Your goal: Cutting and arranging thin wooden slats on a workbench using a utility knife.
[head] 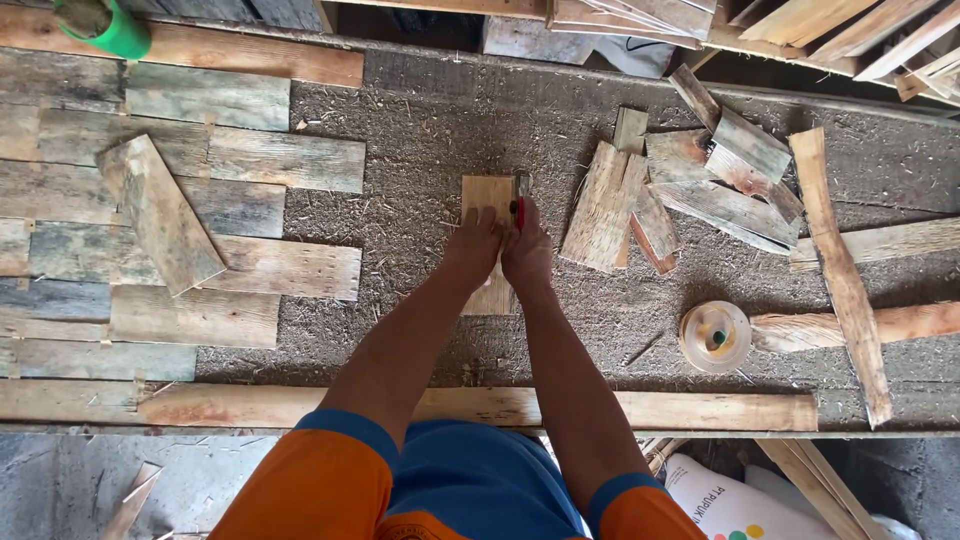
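At the middle of the table, the left hand is pressing flat on the small board while the right hand is gripping a red-handled tool; a slip could gouge nearby fingers.

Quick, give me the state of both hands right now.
Left hand: pressed flat on the small wooden board, not gripping anything.
Right hand: closed around a red-handled tool held against the board's right edge.
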